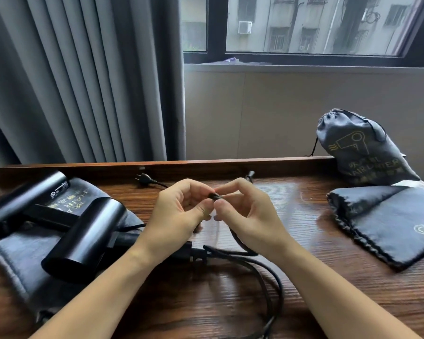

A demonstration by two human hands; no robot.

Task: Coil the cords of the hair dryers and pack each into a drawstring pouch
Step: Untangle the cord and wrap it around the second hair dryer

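Two black hair dryers lie at the left on a flat dark pouch [17, 260]: the nearer dryer [83, 238] and the farther dryer [22, 199]. A black cord [262, 267] runs from the nearer dryer's handle and loops across the wooden table [328, 289]. My left hand [179, 211] and my right hand [245, 211] meet above the table's middle, and both pinch a short stretch of that cord between thumb and fingertips. A plug [145, 179] lies by the back rail.
A filled grey drawstring pouch [362, 148] printed with a dryer symbol stands at the back right. An empty flat pouch [389, 223] lies in front of it. A raised wooden rail [206, 162] edges the table's back; curtains and a window are behind.
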